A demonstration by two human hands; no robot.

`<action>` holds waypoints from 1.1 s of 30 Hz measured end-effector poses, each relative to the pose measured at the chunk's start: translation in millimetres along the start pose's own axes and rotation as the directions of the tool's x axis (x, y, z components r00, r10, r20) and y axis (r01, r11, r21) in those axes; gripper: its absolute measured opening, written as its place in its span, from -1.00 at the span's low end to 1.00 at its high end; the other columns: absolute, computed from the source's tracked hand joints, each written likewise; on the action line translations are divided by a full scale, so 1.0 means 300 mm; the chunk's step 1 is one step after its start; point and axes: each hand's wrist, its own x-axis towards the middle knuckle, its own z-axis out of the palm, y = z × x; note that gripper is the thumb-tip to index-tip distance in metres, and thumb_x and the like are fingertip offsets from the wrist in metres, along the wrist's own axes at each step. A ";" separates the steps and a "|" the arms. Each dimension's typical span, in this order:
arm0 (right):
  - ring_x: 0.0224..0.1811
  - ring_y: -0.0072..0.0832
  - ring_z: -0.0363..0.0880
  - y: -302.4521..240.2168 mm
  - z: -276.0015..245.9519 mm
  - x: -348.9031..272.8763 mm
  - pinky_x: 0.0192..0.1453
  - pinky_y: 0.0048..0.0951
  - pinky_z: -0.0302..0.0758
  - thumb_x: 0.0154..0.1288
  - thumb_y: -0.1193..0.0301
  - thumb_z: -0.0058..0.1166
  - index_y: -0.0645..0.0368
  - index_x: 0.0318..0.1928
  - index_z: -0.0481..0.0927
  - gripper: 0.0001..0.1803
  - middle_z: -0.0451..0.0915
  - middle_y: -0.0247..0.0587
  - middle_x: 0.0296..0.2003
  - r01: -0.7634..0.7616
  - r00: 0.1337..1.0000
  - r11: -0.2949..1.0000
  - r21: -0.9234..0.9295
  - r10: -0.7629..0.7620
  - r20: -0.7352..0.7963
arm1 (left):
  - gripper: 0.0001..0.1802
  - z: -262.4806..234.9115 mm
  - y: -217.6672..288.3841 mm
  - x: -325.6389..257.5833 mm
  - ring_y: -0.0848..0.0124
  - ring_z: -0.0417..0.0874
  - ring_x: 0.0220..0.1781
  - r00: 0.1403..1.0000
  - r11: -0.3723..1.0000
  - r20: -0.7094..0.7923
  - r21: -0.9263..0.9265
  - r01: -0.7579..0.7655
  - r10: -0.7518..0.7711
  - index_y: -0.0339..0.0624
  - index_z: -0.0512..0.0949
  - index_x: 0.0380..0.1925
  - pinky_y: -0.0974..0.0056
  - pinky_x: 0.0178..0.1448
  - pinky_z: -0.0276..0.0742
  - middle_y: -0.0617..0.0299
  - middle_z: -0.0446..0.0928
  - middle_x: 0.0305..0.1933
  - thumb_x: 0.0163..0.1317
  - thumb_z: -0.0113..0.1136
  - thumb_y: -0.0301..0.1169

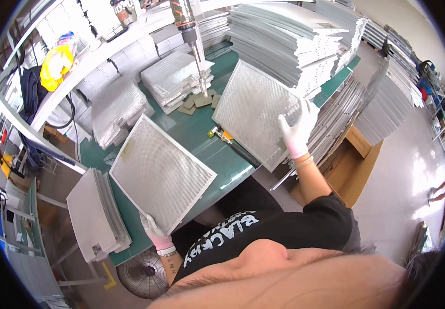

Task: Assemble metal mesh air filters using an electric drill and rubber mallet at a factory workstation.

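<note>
My left hand [155, 231], in a white glove, grips the near corner of a square metal mesh filter panel [160, 172] that lies tilted over the green table mat [202, 139]. My right hand [298, 133], also gloved, holds a second mesh filter panel [253, 110] by its right edge, raised and tilted up off the table. A small yellow-and-black tool [221, 135] lies on the mat between the two panels.
Tall stacks of filter frames [289, 41] stand at the back right, more mesh stacks [176, 77] at the back, another pile [96, 216] at the left edge. A hanging power driver [191, 36] dangles overhead. A cardboard box [354, 165] sits on the floor right, a fan [142, 273] below.
</note>
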 end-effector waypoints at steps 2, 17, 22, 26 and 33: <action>0.37 0.06 0.15 0.076 0.079 -0.106 0.49 -0.02 0.03 -0.08 0.43 0.40 0.35 0.35 0.23 -0.06 0.30 0.12 0.23 -0.079 0.954 0.996 0.049 0.090 -0.287 | -0.48 -0.022 -0.052 0.005 0.31 0.33 0.35 1.000 1.000 -0.010 -0.007 0.000 0.000 -0.37 0.16 0.41 0.22 0.45 0.19 0.05 0.26 0.42 0.53 -0.15 -0.38; -0.24 -0.68 0.42 0.096 -0.125 -0.183 -0.12 -0.56 0.42 0.38 0.41 0.15 0.29 -0.01 0.51 -0.73 0.53 -0.43 -0.26 -0.500 0.861 0.559 0.661 0.405 0.307 | -0.49 0.000 -0.034 0.009 0.31 0.37 0.33 0.998 0.989 0.054 -0.138 0.049 -0.042 -0.30 0.14 0.43 0.22 0.41 0.27 0.07 0.27 0.41 0.54 -0.19 -0.40; -0.14 -0.62 0.40 0.022 -0.313 0.166 0.03 -0.55 0.38 0.42 0.32 0.06 0.31 0.07 0.44 -0.65 0.47 -0.31 -0.18 -0.142 0.921 0.651 0.746 0.362 -0.141 | -0.49 0.002 -0.025 0.005 0.32 0.37 0.32 0.999 0.999 0.045 -0.048 0.000 0.002 -0.29 0.14 0.43 0.23 0.41 0.28 0.07 0.28 0.41 0.54 -0.19 -0.42; 0.06 -0.46 0.51 -0.008 -0.396 0.568 0.21 -0.45 0.41 0.45 0.40 -0.03 0.35 0.19 0.38 -0.60 0.52 -0.19 -0.01 -0.111 0.926 0.565 0.817 0.357 -0.121 | -0.48 0.019 0.016 -0.006 0.32 0.37 0.32 0.999 0.997 0.000 -0.072 0.037 -0.037 -0.31 0.14 0.43 0.23 0.40 0.28 0.07 0.29 0.41 0.53 -0.17 -0.42; -0.27 -0.48 0.57 0.292 -0.152 1.113 -0.19 -0.44 0.49 0.32 0.24 0.15 0.35 -0.22 0.66 -0.65 0.64 -0.16 -0.34 -0.300 0.952 0.805 0.513 0.290 0.102 | -0.49 -0.004 -0.049 0.009 0.31 0.39 0.30 0.999 0.998 -0.030 -0.040 -0.040 0.039 -0.35 0.17 0.41 0.23 0.40 0.28 0.04 0.32 0.37 0.51 -0.16 -0.46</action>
